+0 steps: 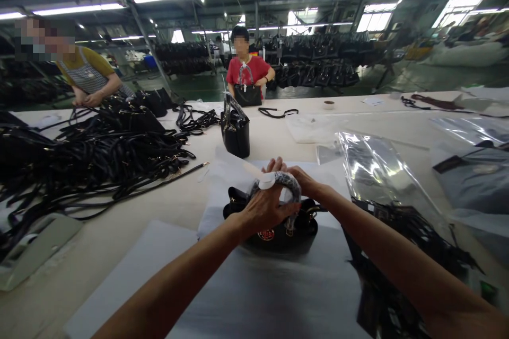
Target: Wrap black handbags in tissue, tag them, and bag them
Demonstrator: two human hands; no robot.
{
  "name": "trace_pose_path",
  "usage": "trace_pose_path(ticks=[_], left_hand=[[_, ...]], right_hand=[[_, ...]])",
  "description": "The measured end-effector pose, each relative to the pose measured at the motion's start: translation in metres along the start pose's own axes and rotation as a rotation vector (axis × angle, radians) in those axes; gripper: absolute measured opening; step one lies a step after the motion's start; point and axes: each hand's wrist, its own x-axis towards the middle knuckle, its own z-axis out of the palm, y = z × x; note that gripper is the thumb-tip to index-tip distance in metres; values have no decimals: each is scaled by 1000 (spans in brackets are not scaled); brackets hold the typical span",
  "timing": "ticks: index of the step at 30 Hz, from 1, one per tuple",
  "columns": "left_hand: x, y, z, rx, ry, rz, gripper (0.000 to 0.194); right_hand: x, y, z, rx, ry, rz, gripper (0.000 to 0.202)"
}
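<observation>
Black handbag, long axis crosswise, medallion nearside

Head-worn view, looking forward and down across table.

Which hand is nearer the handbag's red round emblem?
Left. The left hand is just above the red round emblem; the right hand is farther up, to its right.
</observation>
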Motion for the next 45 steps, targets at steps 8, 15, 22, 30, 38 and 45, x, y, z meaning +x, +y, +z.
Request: trace_pose_path(ticks=[8,15,22,30,38,45], left_hand=[[-8,-7,2,202,-53,-17,86],[-6,-13,-8,383,-374,-153,29],[-28,-4,4,452,-400,-61,21],[-59,-31,37,521,-399,196,16],[-54,-28,39,634,-427,120,15],[-55,-24,41,623,-438,59,10]], right_hand=[[3,-26,-4,349,-134,26,23],[-19,-47,-11,400,-234,139,29],[-99,-95,3,51,565,-2,27],[-278,-80,165,-304,64,53,24],[-331,-61,251,-262,-283,140,56],[-312,-50,251,-322,-138,280,62]])
